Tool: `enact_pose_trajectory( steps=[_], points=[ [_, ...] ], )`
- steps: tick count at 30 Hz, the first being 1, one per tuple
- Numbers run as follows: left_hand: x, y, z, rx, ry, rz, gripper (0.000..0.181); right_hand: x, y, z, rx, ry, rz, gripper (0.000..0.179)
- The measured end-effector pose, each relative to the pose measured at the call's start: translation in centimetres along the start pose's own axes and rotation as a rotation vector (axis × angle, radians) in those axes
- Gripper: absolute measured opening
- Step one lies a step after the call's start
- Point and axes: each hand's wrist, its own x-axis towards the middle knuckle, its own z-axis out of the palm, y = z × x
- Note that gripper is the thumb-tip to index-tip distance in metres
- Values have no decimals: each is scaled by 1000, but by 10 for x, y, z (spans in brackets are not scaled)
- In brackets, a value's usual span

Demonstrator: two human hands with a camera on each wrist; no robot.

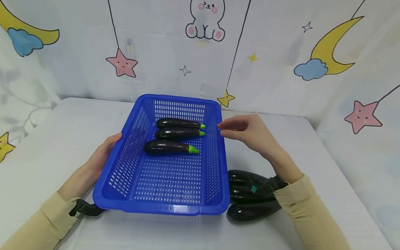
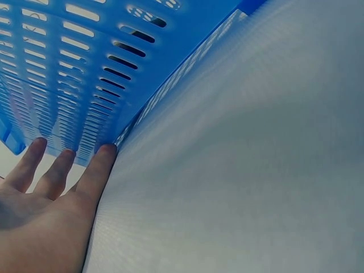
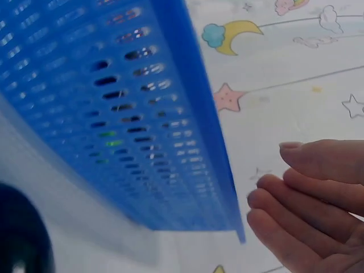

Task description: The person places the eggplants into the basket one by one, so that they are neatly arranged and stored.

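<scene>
A blue plastic basket (image 1: 169,184) with slotted walls stands in the middle of the table, holding three dark eggplants (image 1: 167,148) with green stem ends, which lie crosswise in its far half. My left hand (image 1: 98,157) is at the basket's left side; in the left wrist view its extended fingers (image 2: 94,176) touch the slotted wall. Just outside the right rim is my right hand (image 1: 248,133), thumb and fingers slightly bent and apart, holding nothing. Beside the basket, below my right wrist, lie more dark eggplants (image 1: 249,212), partly covered by the wrist strap and sleeve.
A white cloth covers the table (image 1: 331,207). Behind it hangs a pale curtain (image 1: 269,38) printed with moons, stars and a rabbit. Black straps (image 1: 87,208) circle both wrists.
</scene>
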Motion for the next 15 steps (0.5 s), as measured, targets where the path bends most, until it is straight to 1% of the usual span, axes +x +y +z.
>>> enact_pose_trajectory(
  steps=[1, 3, 6, 9, 15],
  points=[
    [0, 0, 0, -5, -7, 0, 49, -2, 3, -1, -1, 2, 10, 31],
    [0, 0, -2, 9, -2, -2, 49, -6, 8, -2, 0, 1, 42, 33],
    [0, 0, -3, 68, 45, -14, 47, -12, 18, -3, -9, -3, 93, 36],
    [0, -1, -5, 119, 87, -22, 46, -18, 27, -3, -13, -12, 124, 36],
    [0, -2, -6, 109, 85, -15, 46, -28, 40, -5, -17, -48, 131, 36]
  ],
)
